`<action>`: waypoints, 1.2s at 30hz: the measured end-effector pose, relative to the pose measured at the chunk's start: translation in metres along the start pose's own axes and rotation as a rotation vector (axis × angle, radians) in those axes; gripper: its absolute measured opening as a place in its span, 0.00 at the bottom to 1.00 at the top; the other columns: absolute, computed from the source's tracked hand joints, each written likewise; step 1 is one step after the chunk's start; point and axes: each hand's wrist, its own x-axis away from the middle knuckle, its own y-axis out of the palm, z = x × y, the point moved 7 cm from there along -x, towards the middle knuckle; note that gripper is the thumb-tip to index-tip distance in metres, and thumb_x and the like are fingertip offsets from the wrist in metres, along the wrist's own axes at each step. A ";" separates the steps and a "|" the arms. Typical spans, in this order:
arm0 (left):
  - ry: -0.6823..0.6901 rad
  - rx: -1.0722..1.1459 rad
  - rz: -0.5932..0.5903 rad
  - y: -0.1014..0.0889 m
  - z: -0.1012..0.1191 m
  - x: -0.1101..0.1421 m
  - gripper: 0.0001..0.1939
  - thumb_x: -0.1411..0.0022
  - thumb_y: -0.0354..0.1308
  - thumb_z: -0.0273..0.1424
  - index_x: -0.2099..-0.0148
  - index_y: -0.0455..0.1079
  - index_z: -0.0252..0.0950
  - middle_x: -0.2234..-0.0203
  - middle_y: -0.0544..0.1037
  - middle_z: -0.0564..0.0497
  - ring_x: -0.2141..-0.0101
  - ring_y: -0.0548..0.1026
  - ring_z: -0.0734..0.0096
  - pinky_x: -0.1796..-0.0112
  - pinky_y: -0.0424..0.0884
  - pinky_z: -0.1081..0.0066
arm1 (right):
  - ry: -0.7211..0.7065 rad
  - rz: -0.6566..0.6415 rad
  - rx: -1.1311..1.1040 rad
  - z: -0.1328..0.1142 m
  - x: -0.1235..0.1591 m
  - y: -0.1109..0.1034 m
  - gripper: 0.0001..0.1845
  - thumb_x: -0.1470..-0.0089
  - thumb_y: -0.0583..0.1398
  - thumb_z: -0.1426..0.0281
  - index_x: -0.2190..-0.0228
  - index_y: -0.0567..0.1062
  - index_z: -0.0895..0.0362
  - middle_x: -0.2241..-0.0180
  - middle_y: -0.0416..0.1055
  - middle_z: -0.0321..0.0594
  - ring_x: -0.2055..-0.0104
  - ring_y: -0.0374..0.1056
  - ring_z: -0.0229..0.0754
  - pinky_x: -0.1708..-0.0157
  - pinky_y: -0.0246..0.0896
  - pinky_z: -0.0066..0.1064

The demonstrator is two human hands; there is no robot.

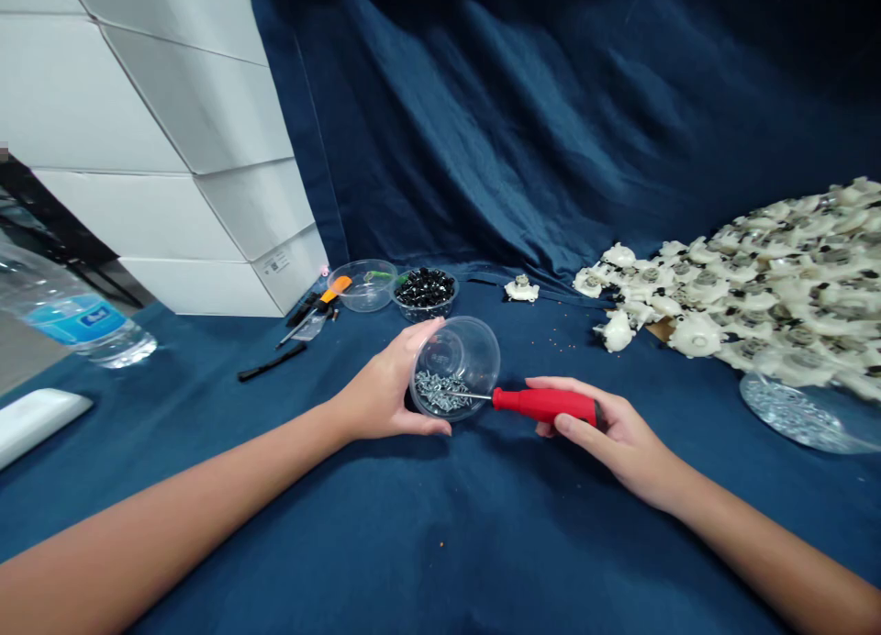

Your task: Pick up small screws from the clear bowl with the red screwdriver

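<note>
One tilted clear tub (482, 346) in your half-curled left hand (385, 387); right hand (623, 433) closed round red screwdriver (543, 404), blade (476, 395) apparently touching screws (432, 387).

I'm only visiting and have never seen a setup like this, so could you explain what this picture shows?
There is no machine here: these are one person's two bare hands. The single picture comes from a camera worn on that person's head, looking forward and down.

The left hand holds a clear tub with small metal screws in it. The right hand holds a red screwdriver, its shaft reaching into the tub.

Beyond them on the blue cloth sits a bowl of black pieces. To the right is a big heap of pale parts; to the left are a water bottle and stacked white boxes.
</note>
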 end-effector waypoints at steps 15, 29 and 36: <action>0.015 0.002 0.008 0.000 0.000 0.000 0.73 0.49 0.79 0.58 0.17 0.37 0.46 0.24 0.56 0.30 0.27 0.60 0.26 0.32 0.65 0.30 | -0.087 -0.104 0.233 -0.014 0.003 0.007 0.27 0.29 0.66 0.55 0.33 0.74 0.43 0.37 0.79 0.42 0.38 0.76 0.55 0.34 0.66 0.55; -0.010 0.001 -0.002 0.000 -0.001 0.000 0.74 0.49 0.78 0.59 0.17 0.36 0.46 0.24 0.55 0.31 0.27 0.59 0.26 0.32 0.64 0.31 | -0.189 0.129 0.439 -0.007 0.002 -0.018 0.26 0.28 0.63 0.56 0.32 0.72 0.40 0.36 0.77 0.39 0.41 0.77 0.53 0.38 0.69 0.46; -0.010 0.015 -0.002 -0.001 0.000 -0.001 0.73 0.49 0.78 0.59 0.17 0.36 0.47 0.24 0.55 0.31 0.28 0.61 0.25 0.33 0.65 0.30 | -0.262 0.189 0.533 -0.013 0.009 -0.027 0.23 0.28 0.63 0.59 0.35 0.73 0.40 0.46 0.82 0.39 0.51 0.81 0.52 0.47 0.71 0.44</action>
